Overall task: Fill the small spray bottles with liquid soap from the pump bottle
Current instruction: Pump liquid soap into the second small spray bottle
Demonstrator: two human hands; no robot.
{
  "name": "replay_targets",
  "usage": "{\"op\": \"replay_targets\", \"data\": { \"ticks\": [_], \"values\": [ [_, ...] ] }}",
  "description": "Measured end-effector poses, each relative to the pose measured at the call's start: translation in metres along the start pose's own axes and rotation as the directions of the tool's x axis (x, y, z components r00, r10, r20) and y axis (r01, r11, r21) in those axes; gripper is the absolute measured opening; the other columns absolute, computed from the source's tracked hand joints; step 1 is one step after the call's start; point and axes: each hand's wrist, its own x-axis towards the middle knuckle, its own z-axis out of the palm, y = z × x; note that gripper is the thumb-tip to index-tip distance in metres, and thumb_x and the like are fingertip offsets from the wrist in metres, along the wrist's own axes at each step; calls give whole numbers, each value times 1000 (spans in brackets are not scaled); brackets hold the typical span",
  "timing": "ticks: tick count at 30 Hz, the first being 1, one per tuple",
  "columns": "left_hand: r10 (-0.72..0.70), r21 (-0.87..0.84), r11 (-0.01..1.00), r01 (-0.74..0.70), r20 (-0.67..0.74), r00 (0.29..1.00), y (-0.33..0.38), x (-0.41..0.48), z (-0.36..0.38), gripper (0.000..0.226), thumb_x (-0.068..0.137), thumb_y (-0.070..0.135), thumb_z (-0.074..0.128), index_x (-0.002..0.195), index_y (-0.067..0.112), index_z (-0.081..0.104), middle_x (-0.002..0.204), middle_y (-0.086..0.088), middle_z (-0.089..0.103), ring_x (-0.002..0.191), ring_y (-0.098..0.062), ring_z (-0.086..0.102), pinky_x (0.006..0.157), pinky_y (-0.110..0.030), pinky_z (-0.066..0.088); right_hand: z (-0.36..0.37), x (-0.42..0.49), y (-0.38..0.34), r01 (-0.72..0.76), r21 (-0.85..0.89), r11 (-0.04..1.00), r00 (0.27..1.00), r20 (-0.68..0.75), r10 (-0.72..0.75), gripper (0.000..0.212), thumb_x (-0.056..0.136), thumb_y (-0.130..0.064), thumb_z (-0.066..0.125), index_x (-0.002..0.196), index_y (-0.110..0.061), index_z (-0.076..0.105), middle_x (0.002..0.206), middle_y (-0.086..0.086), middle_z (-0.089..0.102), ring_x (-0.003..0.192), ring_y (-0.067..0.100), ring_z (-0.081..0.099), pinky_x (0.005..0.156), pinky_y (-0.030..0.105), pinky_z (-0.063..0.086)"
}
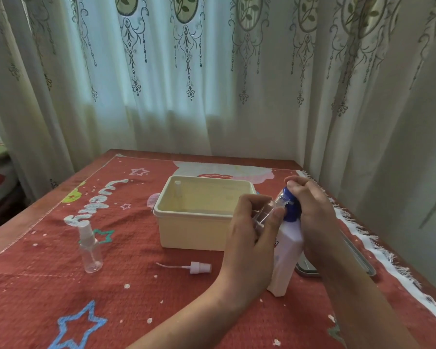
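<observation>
My left hand [252,225] grips a clear small spray bottle [266,212] without its cap, tilted so that its open neck meets the nozzle of the blue pump head [293,207]. My right hand [312,210] lies curled over that pump head, on top of the white pump bottle [286,258] that stands on the red cloth. A loose white spray cap [196,267] with its thin tube lies on the cloth left of my left wrist. Another small spray bottle [90,248], capped and clear, stands upright at the left.
A cream plastic box [191,230] stands open behind my hands, with a small white piece upright inside at its far left corner. A flat grey object [310,268] lies right of the pump bottle. Curtains hang close behind and right of the table.
</observation>
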Motion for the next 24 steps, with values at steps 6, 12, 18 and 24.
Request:
{"op": "replay_targets", "data": {
  "ticks": [6,12,18,24],
  "values": [
    [1,-24,1000,-1,12,1000,3,3,-2,11,98,29,59,109,27,56,103,7,66,101,-9,63,87,-23,53,0,-2,2,-4,-25,1000,1000,12,4,22,99,-39,49,95,-21,61,66,-11,67,62,5,65,58,22,55],
    [7,-5,1000,-7,-20,1000,1,1,-1,10,98,29,61,106,27,57,99,8,66,96,-10,63,84,-28,54,-1,1,3,3,-9,1000,1000,5,-3,9,99,-24,52,97,-22,61,82,-3,64,71,9,63,61,21,53],
    [-2,-27,1000,2,-14,1000,5,3,0,8,98,29,60,105,28,57,99,9,67,97,-9,63,86,-29,54,0,-1,3,-10,-36,999,1000,6,10,23,98,-41,49,96,-21,61,73,-8,68,68,9,66,62,23,56],
    [3,3,1000,-3,-26,1000,2,1,1,10,98,30,61,107,27,57,99,9,67,95,-8,63,84,-27,53,-2,1,3,21,-80,997,1000,-14,-22,11,100,-24,50,97,-23,60,90,0,63,81,15,62,69,26,50]
  ]
}}
